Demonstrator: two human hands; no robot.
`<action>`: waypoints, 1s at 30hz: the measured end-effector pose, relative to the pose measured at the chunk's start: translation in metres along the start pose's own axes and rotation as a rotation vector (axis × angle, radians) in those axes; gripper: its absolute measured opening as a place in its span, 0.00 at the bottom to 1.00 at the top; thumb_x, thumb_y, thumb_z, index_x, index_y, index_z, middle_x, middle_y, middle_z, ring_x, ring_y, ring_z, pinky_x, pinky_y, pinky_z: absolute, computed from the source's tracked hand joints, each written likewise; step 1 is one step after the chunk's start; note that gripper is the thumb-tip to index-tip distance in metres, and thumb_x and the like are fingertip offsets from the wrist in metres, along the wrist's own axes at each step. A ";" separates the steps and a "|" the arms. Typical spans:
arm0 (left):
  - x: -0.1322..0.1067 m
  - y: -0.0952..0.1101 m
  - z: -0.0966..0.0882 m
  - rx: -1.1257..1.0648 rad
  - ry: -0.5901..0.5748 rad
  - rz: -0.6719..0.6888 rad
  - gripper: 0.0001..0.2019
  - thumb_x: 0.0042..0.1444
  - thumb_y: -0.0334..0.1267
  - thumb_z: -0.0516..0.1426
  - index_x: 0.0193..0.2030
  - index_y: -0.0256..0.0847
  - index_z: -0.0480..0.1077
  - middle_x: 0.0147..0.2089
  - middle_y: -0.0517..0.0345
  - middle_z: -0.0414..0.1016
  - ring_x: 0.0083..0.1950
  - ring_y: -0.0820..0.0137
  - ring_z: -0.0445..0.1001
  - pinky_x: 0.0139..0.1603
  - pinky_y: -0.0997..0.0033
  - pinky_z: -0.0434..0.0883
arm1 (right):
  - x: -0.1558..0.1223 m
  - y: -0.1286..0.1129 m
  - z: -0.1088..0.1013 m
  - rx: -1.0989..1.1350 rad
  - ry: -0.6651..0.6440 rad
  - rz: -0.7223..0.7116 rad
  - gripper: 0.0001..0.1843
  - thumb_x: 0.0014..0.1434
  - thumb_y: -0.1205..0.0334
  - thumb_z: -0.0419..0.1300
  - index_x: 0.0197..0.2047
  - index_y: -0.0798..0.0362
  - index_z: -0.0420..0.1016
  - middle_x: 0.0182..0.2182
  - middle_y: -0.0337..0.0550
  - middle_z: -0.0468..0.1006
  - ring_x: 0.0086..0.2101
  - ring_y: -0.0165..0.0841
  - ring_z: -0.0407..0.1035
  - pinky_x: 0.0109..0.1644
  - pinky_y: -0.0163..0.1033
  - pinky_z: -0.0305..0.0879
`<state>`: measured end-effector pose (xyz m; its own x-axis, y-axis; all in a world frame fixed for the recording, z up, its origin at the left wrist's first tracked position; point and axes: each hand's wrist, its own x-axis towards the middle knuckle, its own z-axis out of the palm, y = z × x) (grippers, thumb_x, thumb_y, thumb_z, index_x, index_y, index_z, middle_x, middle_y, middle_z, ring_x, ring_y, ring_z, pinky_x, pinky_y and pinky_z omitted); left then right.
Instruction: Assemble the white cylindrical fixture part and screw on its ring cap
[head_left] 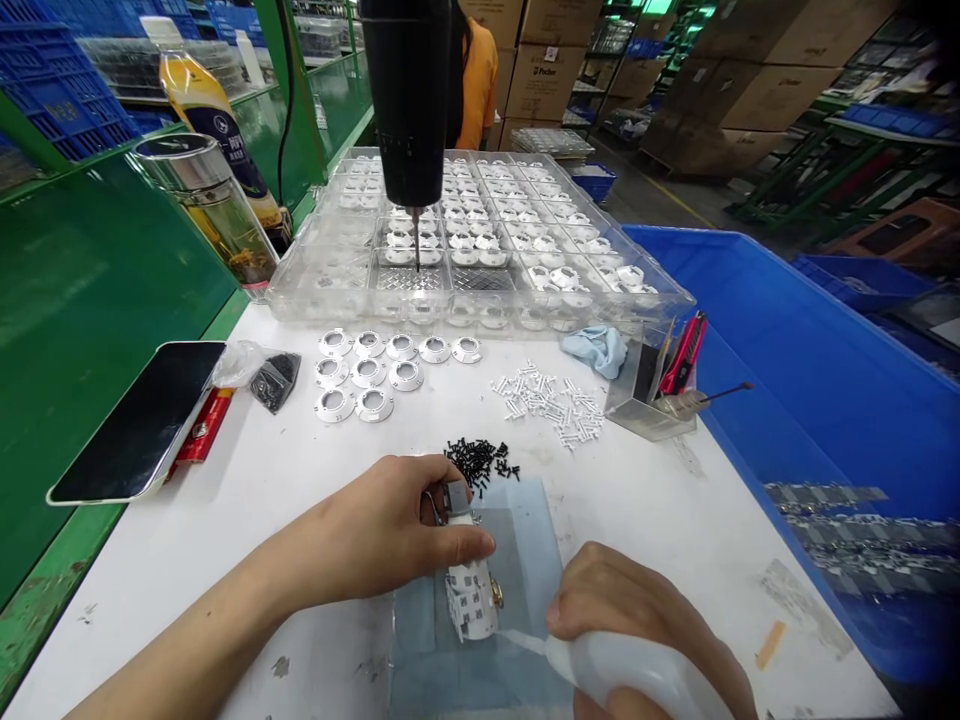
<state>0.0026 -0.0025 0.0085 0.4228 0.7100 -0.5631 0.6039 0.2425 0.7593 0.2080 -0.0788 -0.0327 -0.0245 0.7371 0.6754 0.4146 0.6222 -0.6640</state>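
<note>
My left hand (405,530) is closed around a small white part (471,600) with grey square marks and a brass-coloured piece on its side. A grey block at its far end shows between my thumb and fingers. In my right hand (630,610) is a white squeeze bottle (637,665), gripped with its narrow nozzle pointing left. The nozzle's tip is at the near end of the white part; whether they touch I cannot tell. Beneath lies a light blue mat (525,540). Just beyond my left fingers is a pile of black screws (476,462).
White rings (367,373) lie in rows, right of them small white pins (551,400). A black electric screwdriver (412,100) hangs over a divided clear tray (480,310). A phone (139,420) is left; a tool holder (649,410) and blue bin (750,330) are right.
</note>
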 end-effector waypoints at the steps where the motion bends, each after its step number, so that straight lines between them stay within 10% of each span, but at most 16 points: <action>1: 0.000 0.000 0.000 -0.006 -0.002 0.004 0.19 0.55 0.60 0.64 0.43 0.48 0.75 0.28 0.65 0.74 0.30 0.67 0.69 0.26 0.70 0.61 | 0.000 -0.001 0.001 0.004 0.024 0.012 0.13 0.72 0.64 0.50 0.36 0.52 0.72 0.24 0.41 0.71 0.23 0.34 0.67 0.25 0.40 0.57; 12: 0.001 0.003 -0.001 0.006 0.000 0.032 0.19 0.55 0.58 0.64 0.42 0.46 0.75 0.27 0.64 0.74 0.30 0.66 0.70 0.27 0.69 0.61 | 0.002 0.005 -0.009 0.122 -0.086 0.115 0.15 0.70 0.54 0.54 0.35 0.50 0.76 0.22 0.41 0.71 0.20 0.32 0.62 0.23 0.39 0.55; 30: -0.001 0.009 -0.003 -0.046 -0.027 0.007 0.16 0.55 0.52 0.66 0.43 0.45 0.74 0.27 0.64 0.74 0.31 0.66 0.71 0.29 0.69 0.63 | 0.009 -0.007 0.009 0.103 0.156 0.147 0.17 0.71 0.55 0.55 0.31 0.52 0.73 0.22 0.40 0.69 0.23 0.32 0.64 0.26 0.40 0.54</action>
<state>0.0058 0.0011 0.0168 0.4455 0.6938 -0.5659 0.5693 0.2683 0.7771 0.1968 -0.0747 -0.0248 0.1737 0.7771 0.6050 0.3082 0.5406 -0.7828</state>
